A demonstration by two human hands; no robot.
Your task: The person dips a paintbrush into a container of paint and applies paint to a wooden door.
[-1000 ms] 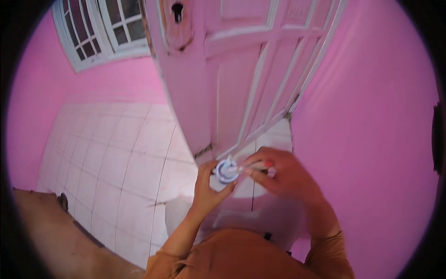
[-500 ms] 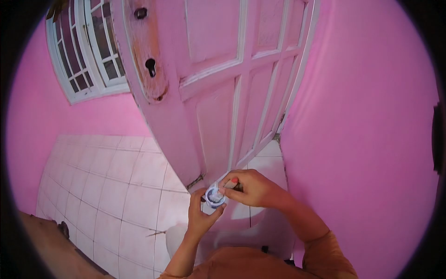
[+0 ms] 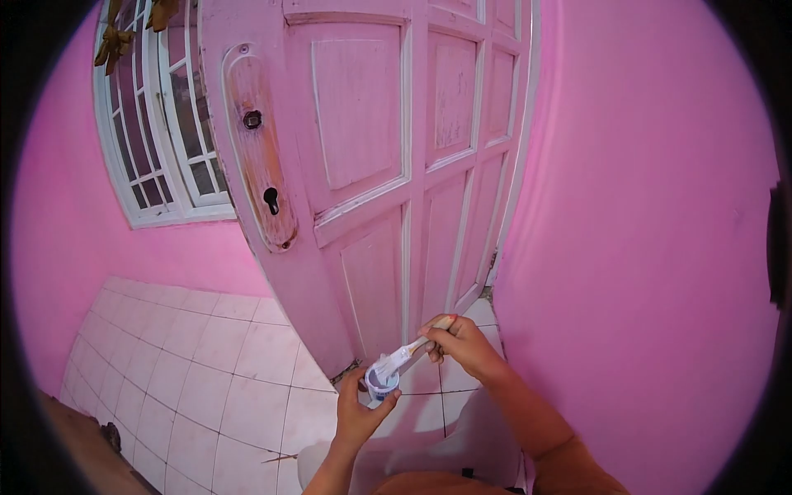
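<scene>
My left hand (image 3: 360, 412) is wrapped round a small paint cup (image 3: 383, 394), white with a bluish marking, held upright low in front of me. In my right hand (image 3: 456, 341) is a paintbrush (image 3: 421, 341), gripped by its pale wooden handle. The bristles, coated in white paint, slant down into the cup's mouth. Just beyond both hands stands a pink panelled door (image 3: 375, 272), worn along its edge. Its lock area (image 3: 262, 157) is scraped to bare wood, with a square spindle hole and a keyhole.
A pink wall (image 3: 635, 247) rises close on my right. White tiles cover the floor (image 3: 206, 355). A white-framed window (image 3: 169, 124) is at upper left, behind the door's edge. A brown wooden surface (image 3: 82, 441) shows at lower left, and a thin stick (image 3: 280, 458) lies on the tiles.
The view has tipped upward, showing more of the door. My right hand has drawn back up and right, so the brush now shows at a slant; my left hand still holds the cup.
</scene>
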